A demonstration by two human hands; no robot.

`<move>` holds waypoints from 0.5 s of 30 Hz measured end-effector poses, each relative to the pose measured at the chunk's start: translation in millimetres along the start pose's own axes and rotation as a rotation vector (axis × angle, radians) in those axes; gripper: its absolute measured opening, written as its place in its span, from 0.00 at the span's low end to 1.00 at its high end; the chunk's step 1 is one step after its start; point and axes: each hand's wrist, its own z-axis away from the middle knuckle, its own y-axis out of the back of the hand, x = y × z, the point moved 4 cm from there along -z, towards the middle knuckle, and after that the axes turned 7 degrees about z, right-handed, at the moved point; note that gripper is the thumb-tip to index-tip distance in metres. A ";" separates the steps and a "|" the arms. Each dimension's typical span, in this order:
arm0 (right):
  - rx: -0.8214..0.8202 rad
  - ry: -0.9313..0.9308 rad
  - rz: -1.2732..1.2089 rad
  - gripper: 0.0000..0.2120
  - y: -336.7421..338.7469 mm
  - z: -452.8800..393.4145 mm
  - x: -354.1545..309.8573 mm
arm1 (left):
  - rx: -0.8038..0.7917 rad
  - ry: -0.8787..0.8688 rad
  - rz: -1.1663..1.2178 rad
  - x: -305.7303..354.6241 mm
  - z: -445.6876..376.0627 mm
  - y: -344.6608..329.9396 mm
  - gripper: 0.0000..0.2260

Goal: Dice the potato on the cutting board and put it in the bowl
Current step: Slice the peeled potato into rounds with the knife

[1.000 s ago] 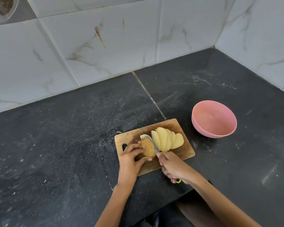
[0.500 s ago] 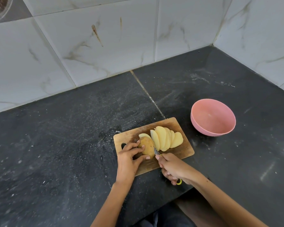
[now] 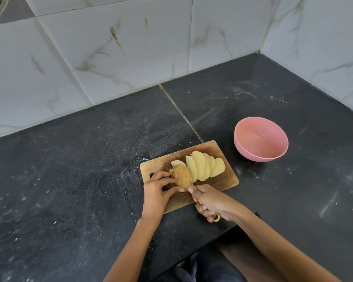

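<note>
Inspector 1: Left hand (image 3: 158,191) lies on the near-left part of the cutting board (image 3: 226,176), fingers and thumb curled round the uncut end of the potato (image 3: 181,177) and pinning it to the wood. Skin side of that piece faces up.

Inspector 2: Right hand (image 3: 211,202)?

Inspector 1: Wrapped tight round a knife (image 3: 216,217), yellow handle end showing below the fist. Index finger extended along the top. Only a sliver of blade is visible, at the near edge of the potato piece; how deep it sits, I cannot tell.

Inspector 2: Cut material?

Inspector 1: Potato slices (image 3: 204,167) fanned out and overlapping, leaning against one another, just right of the held piece, all on the board. 1 more slice shows behind the held piece.

Inspector 2: Receiving vessel?

Inspector 1: 1 pink bowl (image 3: 260,153) stands upright on the black countertop (image 3: 69,180), right of the board and slightly beyond it, not touching. No potato in it.

Inspector 2: Surroundings?

Inspector 1: White marbled wall tiles (image 3: 130,47) behind and to the right, meeting at a corner.
</note>
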 end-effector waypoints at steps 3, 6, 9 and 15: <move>0.022 -0.030 -0.017 0.17 -5.0 7.0 5.6 | 0.010 0.003 0.022 2.1 0.1 0.2 0.16; 0.107 -0.040 0.056 0.16 -5.3 4.3 -4.7 | 0.028 0.003 0.022 0.5 1.2 1.3 0.16; 0.192 -0.028 0.197 0.15 -10.2 0.7 -14.6 | 0.026 0.051 0.068 -0.6 0.8 5.0 0.12; 0.431 0.000 0.568 0.17 -20.5 -1.0 -25.7 | 0.128 0.428 0.386 4.8 5.6 1.3 0.09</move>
